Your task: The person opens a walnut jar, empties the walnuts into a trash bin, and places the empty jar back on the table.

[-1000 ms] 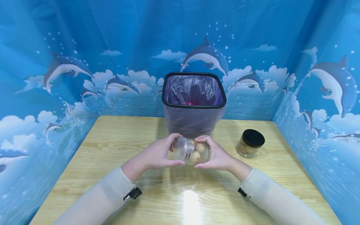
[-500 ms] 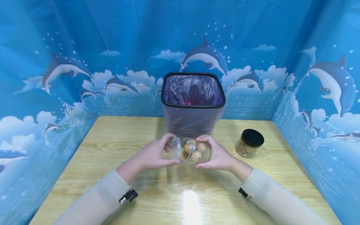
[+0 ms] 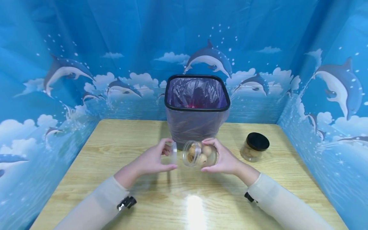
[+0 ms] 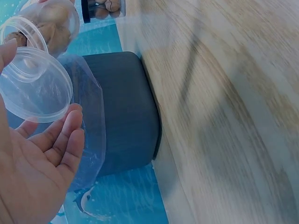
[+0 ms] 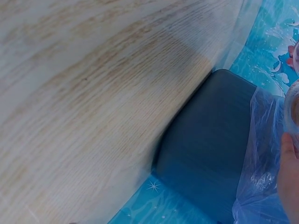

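Observation:
My right hand (image 3: 222, 158) grips a clear jar (image 3: 212, 157) lying on its side in the air, its open mouth facing left. Several round tan items (image 3: 202, 159) are inside it. My left hand (image 3: 152, 159) holds a clear round lid (image 3: 174, 153) by the edge between thumb and fingers, a small gap left of the jar's mouth. The left wrist view shows the lid (image 4: 39, 86) close before the jar (image 4: 65, 28), above the fingers (image 4: 70, 140). At the edge of the right wrist view, only part of my right hand (image 5: 288, 182) shows.
Behind the hands stands a bin (image 3: 198, 126) with a black rim and a purple bag lining. A second jar (image 3: 253, 150) with a black lid stands on the wooden table (image 3: 120, 137) to the right. Blue dolphin-printed curtains enclose the back and sides.
The clear lid has come off the jar's mouth and moved left with my left hand, leaving a gap. My right hand and the jar have barely moved.

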{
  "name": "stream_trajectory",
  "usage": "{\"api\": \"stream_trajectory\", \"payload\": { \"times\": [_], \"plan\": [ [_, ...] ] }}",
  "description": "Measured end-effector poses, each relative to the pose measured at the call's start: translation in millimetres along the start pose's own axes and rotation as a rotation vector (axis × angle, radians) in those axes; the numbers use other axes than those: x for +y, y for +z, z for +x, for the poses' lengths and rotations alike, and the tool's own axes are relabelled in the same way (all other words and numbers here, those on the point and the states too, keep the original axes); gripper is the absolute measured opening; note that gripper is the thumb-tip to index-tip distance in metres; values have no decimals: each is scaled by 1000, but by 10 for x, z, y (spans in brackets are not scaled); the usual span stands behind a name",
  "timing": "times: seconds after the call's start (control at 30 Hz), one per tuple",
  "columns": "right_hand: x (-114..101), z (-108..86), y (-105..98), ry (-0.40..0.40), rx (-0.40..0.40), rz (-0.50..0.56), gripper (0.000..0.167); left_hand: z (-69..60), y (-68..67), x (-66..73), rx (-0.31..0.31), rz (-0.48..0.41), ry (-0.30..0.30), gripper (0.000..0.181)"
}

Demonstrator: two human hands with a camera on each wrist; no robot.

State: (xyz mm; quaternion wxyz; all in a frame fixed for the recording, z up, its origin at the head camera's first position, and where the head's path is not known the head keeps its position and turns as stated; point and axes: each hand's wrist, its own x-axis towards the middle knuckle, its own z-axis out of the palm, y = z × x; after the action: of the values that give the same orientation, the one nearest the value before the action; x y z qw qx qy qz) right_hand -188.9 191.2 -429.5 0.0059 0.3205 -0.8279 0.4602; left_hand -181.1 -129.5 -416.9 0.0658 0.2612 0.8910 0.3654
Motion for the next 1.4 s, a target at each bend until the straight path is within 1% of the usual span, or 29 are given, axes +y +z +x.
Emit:
{"api": "stream_trajectory", "payload": {
  "times": [0.23, 0.33, 0.5, 0.63, 0.7, 0.87, 1.03, 1.2, 1.33, 1.4],
  "plan": [
    [-17, 2, -16, -2, 20, 17, 91, -48, -8, -54, -1, 1, -38, 95],
    [-15, 0, -26, -5, 27, 14, 90, -65, -7, -84, 1, -16, -32, 96],
    [-5, -13, -43, -14, 38, -2, 90, -90, 8, -172, -5, -78, -7, 95],
    [-13, -24, -56, -34, 50, -9, 90, -108, 20, -239, -14, -123, 1, 92],
    [-13, -29, -61, -44, 60, -17, 89, -113, 25, -267, -18, -140, -5, 91],
    [-5, -36, -75, -54, 64, -19, 89, -125, 37, -304, -34, -180, -46, 90],
    [-31, -43, -88, -52, 60, 0, 88, -156, 58, -344, -58, -215, -48, 91],
    [-13, -55, -89, -61, 63, -4, 87, -192, 60, -405, -80, -215, -63, 96],
    [4, -65, -87, -66, 59, -8, 87, -218, 59, -453, -108, -205, -72, 95],
    [-4, -68, -90, -61, 59, -7, 87, -233, 56, -475, -118, -186, -72, 94]
  ]
}}
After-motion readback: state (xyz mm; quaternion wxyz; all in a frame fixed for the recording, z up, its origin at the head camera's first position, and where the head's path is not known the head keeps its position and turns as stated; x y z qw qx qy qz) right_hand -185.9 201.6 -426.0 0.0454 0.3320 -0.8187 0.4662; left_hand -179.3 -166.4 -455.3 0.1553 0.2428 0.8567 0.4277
